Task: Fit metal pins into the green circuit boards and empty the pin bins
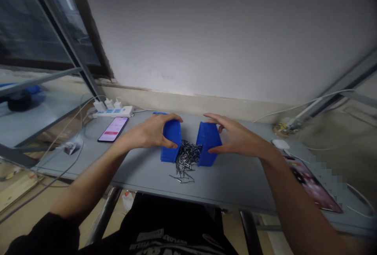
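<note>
A heap of steel nails (pixel 187 160) lies mid-frame on the grey worktop (pixel 141 178), between a blue rectangular plastic box (pixel 171 139) and a matching blue box (pixel 209 145). The left hand (pixel 147 134) grips the first box, and the right hand (pixel 237 139) grips the second. A lit smartphone (pixel 113 129) lies left of them.

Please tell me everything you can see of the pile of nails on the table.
The pile of nails is a loose, untidy heap of thin grey metal nails lying crossed over one another on the grey table top. It sits between the left-hand blue plastic bin and the right-hand blue plastic bin, with a few nails straggling toward the table's near edge.
</note>
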The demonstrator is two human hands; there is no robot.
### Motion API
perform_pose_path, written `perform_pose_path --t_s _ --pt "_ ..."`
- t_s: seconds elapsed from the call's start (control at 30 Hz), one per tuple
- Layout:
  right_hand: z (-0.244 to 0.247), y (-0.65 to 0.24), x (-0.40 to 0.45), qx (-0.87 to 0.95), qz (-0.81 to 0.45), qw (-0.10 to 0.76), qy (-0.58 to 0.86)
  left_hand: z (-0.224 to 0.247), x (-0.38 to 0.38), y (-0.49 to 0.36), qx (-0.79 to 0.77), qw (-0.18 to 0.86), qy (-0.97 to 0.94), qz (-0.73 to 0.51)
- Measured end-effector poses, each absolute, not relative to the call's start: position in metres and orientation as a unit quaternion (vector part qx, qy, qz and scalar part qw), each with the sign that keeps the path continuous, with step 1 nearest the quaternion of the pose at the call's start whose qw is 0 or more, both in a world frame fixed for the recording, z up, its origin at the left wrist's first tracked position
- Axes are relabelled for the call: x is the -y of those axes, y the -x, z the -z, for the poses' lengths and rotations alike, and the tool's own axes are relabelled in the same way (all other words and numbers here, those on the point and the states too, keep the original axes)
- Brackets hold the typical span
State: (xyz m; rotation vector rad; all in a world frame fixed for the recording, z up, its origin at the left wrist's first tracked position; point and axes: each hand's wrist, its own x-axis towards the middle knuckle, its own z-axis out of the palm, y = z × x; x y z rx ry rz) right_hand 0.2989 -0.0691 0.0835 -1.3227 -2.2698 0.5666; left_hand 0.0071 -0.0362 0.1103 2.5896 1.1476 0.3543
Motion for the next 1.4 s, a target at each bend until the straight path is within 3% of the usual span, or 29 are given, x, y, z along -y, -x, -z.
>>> perform_pose_path --t_s 1.4 --pt "-0.096 -0.329 0.083 0.820 -0.123 0.195 0.524 -0.115 0.040 0.019 -0.398 0.124 -0.902 -0.113"
